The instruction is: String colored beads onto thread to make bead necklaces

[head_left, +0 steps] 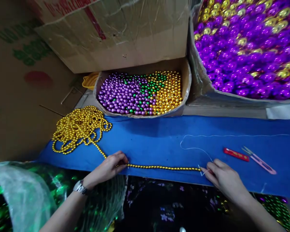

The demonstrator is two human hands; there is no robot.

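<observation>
A strand of small gold beads (164,167) runs straight between my two hands, close to the front edge of the blue cloth. My left hand (112,166), with a metal wristwatch, pinches the strand toward its left. My right hand (223,178) is closed at the strand's right end, where white thread shows by the fingertips. From there a thin thread (195,148) curves away across the cloth. Left of my left hand, the strand leads back to a heaped pile of gold beads (81,127).
Behind the blue cloth (154,141) stands a cut-down carton (187,91) of purple, green and gold beads. A larger box (201,75) of shiny purple and gold beads is at right. Pink-handled thread snips (262,162) and a red piece (236,154) lie beyond my right hand.
</observation>
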